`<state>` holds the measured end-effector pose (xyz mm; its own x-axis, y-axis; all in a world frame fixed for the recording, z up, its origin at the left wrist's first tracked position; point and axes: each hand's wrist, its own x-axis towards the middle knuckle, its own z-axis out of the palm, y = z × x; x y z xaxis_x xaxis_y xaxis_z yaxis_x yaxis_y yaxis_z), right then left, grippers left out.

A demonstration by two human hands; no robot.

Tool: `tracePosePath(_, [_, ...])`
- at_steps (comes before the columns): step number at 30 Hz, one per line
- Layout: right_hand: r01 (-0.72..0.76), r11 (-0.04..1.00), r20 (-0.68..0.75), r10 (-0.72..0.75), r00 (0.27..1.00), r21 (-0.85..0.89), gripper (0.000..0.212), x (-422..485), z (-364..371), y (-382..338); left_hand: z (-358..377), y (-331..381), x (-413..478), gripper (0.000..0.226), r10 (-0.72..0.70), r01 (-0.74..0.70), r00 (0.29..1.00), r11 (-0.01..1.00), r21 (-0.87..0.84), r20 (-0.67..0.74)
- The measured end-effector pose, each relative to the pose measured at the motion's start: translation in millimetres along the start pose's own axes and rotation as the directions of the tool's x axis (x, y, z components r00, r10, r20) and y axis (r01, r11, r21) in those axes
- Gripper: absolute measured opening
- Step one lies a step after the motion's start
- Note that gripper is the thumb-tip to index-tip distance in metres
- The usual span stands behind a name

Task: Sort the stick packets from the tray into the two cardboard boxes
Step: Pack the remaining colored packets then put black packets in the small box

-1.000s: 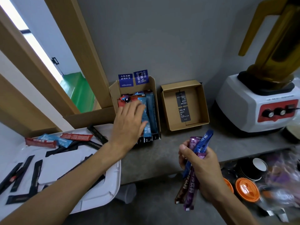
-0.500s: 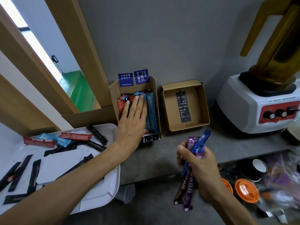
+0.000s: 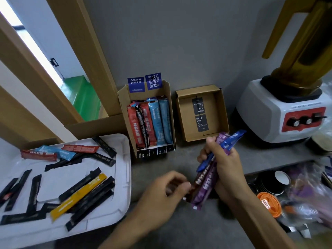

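My right hand grips a bundle of stick packets, purple, blue and brown, held upright in front of the boxes. My left hand has its fingers curled at the bundle's lower end and pinches the brown packet there. The left cardboard box holds red, black and blue packets side by side. The right cardboard box holds only a black label card. The white tray at the left carries several black packets, a yellow one and red and blue ones.
A white blender with a red panel stands at the right against the grey wall. Below the counter edge sit black paper cups and an orange lid among plastic bags. A wooden frame runs along the left.
My left hand left the left box, where it was pressing on the packets, and came back down to the lower end of the bundle. My right hand kept the bundle roughly in place.
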<state>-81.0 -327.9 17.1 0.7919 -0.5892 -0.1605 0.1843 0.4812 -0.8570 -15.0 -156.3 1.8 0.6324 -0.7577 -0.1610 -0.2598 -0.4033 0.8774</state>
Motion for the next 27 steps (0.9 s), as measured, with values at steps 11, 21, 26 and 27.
tracePosePath(11, [-0.063,0.98,-0.065,0.077,0.995,0.188,0.025,7.4,38.5,22.3,13.8,0.3,-35.7,0.017,-0.224,0.037,0.921,0.865,-0.501,-0.318])
tracePosePath(21, [0.069,0.972,-0.156,-0.034,0.987,0.225,0.02,25.8,36.5,6.0,-93.9,33.2,-18.9,0.017,0.053,-0.084,0.702,0.996,-0.009,-0.71])
tracePosePath(26, [0.1,0.988,-0.176,-0.078,0.981,0.12,0.017,22.6,26.3,5.5,-132.3,47.0,47.6,0.017,0.236,-0.027,0.88,0.891,0.452,-0.413])
tracePosePath(27, [0.096,0.989,-0.173,-0.076,0.982,0.114,0.017,20.9,24.6,5.9,-130.0,48.6,61.3,0.016,0.218,-0.031,0.916,0.875,0.482,-0.337])
